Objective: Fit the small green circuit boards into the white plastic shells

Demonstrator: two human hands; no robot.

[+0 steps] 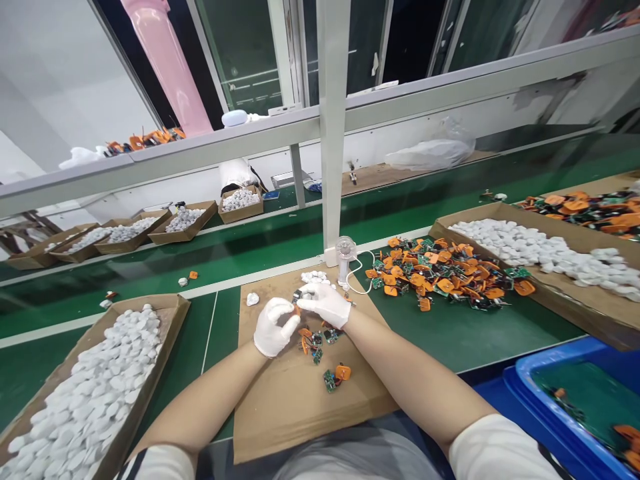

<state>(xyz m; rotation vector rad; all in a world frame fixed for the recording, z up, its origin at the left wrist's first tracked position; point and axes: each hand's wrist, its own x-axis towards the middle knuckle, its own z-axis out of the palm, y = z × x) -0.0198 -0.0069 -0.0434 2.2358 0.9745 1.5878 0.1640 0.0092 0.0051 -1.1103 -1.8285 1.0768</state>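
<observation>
- The left hand (276,328) curls its gloved fingers beside a small orange piece (297,310); its thumb tip stands apart from the forefinger; whether they clamp the piece, I cannot tell;
- The right hand (325,303) reaches across the top, fingertips near a small dark part (297,295); their grip is too small to tell;
- Both parts lie between the hands, over the cardboard sheet (280,413); a light edge grip, sparing any wires, seems best.
</observation>
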